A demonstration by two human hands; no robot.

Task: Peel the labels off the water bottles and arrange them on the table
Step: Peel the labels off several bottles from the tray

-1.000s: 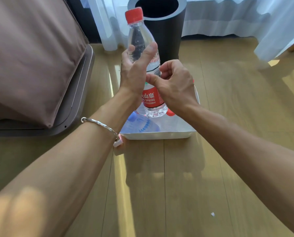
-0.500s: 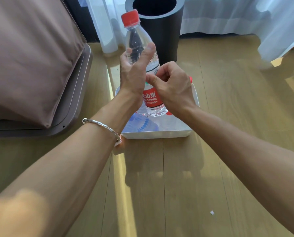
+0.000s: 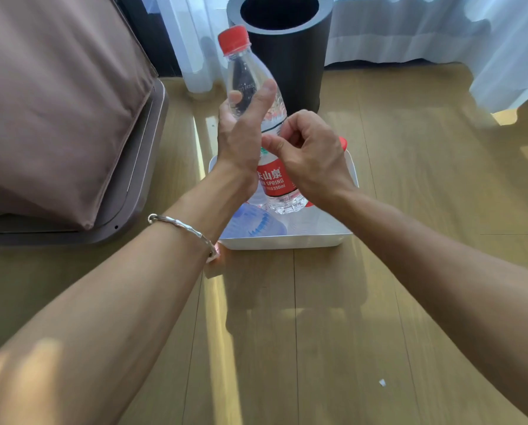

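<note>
Above a white tray (image 3: 284,240), the left hand (image 3: 241,142) grips an upright red-capped water bottle (image 3: 250,75); the right hand (image 3: 312,157) pinches the top edge of its red label (image 3: 272,179). A bluish bottle (image 3: 250,225) lies in the tray; a dark bin (image 3: 290,56) stands beyond it.

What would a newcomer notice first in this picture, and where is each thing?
In the centre, the left hand grips an upright water bottle, while the right hand pinches the top edge of its red label. Behind them stands a dark round bin; below them a white tray lies on the wooden surface.
</note>
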